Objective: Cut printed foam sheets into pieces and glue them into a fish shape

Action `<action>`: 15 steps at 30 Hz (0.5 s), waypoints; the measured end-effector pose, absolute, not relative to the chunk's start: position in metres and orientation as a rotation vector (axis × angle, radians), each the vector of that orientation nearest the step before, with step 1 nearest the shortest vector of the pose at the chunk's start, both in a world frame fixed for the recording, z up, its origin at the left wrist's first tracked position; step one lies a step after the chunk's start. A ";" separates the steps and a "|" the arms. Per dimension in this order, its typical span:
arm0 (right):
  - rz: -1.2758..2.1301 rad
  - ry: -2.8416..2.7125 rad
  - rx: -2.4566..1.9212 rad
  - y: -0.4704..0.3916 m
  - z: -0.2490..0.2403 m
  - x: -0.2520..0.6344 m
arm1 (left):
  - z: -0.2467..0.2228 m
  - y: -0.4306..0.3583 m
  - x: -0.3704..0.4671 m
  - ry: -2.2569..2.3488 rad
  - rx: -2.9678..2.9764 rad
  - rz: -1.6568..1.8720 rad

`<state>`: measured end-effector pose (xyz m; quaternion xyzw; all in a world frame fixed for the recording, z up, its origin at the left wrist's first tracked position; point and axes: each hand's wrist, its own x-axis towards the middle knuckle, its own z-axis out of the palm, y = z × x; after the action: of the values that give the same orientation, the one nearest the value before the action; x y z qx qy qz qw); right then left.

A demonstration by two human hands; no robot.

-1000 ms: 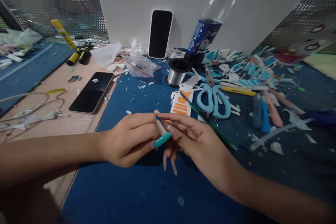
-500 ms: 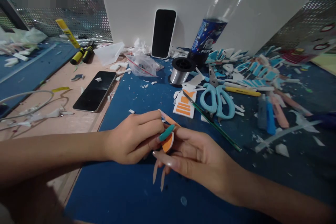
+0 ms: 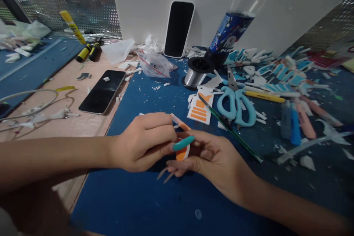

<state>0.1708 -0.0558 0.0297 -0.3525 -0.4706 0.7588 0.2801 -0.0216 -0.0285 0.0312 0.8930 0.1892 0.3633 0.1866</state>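
A small orange piece with a white edge (image 3: 181,154) sits between my two hands above the blue mat (image 3: 132,206). My left hand (image 3: 149,142) is closed, its long teal thumbnail lying across the face of the piece. From the other side my right hand (image 3: 212,158) grips the piece, thumb and bent fingers around its lower edge. A thin peach-orange strip (image 3: 181,122) sticks out just behind the fingers; which hand touches it I cannot tell. Beyond it lies a white card with orange shapes (image 3: 200,112).
Light-blue scissors (image 3: 236,105) and a green tweezers-like tool (image 3: 235,134) lie right of the card. Behind stand a wire spool (image 3: 195,77), a Pepsi bottle (image 3: 232,37) and an upright phone (image 3: 179,29). Another phone (image 3: 102,92) lies left. Cut foam pieces (image 3: 282,72) pile up right.
The view has shifted, so the table things appear farther right and slightly higher. My right fingers have curled in closer around the orange piece, which both hands still hold.
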 end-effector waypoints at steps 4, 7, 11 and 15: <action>1.993 -1.326 -0.978 -0.057 0.028 0.170 | 0.031 -0.027 -0.019 0.523 2.553 1.023; 1.967 -1.351 -0.944 -0.057 0.026 0.170 | 0.031 -0.028 -0.018 0.521 2.545 1.030; 1.939 -1.392 -0.908 -0.057 0.026 0.170 | 0.032 -0.031 -0.018 0.523 2.519 1.015; 1.924 -1.427 -0.893 -0.057 0.027 0.170 | 0.033 -0.031 -0.018 0.576 2.439 0.967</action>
<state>0.1702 -0.0570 0.0272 -0.3344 -0.5345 0.7207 0.2883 -0.0183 -0.0315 0.0332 0.8846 0.2088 0.3506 0.2259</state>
